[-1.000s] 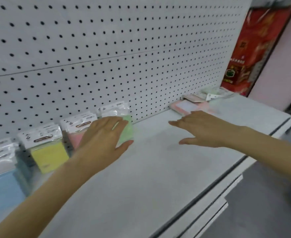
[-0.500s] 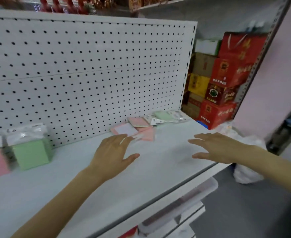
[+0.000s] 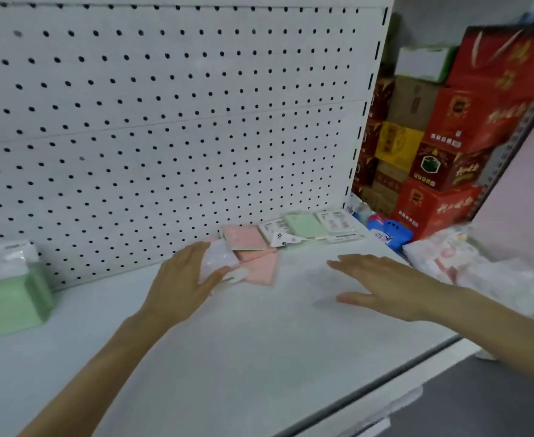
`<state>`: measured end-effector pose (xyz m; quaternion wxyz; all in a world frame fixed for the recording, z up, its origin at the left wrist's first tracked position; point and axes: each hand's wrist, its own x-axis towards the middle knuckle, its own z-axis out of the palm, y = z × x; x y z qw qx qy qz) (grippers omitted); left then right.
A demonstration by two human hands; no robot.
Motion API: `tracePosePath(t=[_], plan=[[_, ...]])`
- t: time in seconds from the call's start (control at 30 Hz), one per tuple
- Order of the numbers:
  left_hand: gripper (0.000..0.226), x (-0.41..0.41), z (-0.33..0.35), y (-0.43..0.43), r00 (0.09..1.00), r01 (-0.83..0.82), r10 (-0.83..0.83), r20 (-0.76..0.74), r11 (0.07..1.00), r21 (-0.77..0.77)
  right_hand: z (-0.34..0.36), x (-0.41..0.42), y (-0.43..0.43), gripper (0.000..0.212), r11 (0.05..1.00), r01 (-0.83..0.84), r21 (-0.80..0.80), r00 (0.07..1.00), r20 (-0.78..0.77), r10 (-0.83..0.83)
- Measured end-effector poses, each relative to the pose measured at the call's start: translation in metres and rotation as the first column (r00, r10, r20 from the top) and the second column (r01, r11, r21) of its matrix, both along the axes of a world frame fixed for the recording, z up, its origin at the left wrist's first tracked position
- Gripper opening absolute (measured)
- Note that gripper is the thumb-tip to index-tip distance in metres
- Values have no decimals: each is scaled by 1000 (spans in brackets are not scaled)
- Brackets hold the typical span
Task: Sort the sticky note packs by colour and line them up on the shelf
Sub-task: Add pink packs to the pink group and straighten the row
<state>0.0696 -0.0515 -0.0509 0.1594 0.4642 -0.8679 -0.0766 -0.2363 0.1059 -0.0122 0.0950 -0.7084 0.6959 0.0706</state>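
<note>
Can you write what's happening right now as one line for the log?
left hand: at wrapped pack by pink packs, grip unclear | right hand: open above shelf | green pack: standing left

The shelf [image 3: 259, 357] is a white, flat board with a dark line along its front edge, backed by a white pegboard [image 3: 165, 121]. At the far left an upright green pack [image 3: 10, 305] stands against the pegboard, its clear header on top. Well apart from it, near the right end, a loose cluster lies flat by the back. A pink pack [image 3: 243, 238] rests partly over a second pink pack [image 3: 261, 268], which is turned at an angle. Just beside them to the right lies a flat green pack [image 3: 305, 225] among white labels [image 3: 333, 219].
</note>
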Motion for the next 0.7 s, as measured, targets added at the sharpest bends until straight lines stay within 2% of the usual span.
tracePosePath(t=[0.13, 0.23, 0.37, 0.43, 0.57, 0.7], plan=[[100, -5, -33, -22, 999, -42, 42, 11, 999, -22, 1, -23, -51, 94, 1000, -12, 8, 991, 132, 11], [100, -3, -49, -25, 999, -24, 24, 43, 1000, -14, -8, -30, -86, 84, 1000, 16, 24, 974, 226, -22], [85, 0, -52, -15, 997, 3, -2, 80, 1000, -15, -27, -34, -121, 85, 1000, 10, -29, 950, 312, 0], [78, 0, -51, -4, 992, 24, -22, 126, 1000, -16, -37, -36, -133, 88, 998, 6, -59, 952, 305, 13], [70, -3, -52, 28, 985, 29, -25, 170, 999, -19, -59, -47, -144, 107, 991, -123, -61, 973, 191, 132], [74, -11, -57, 68, 984, -18, 16, 176, 1000, 12, -66, -55, -130, 92, 986, -152, -62, 958, 235, 162]])
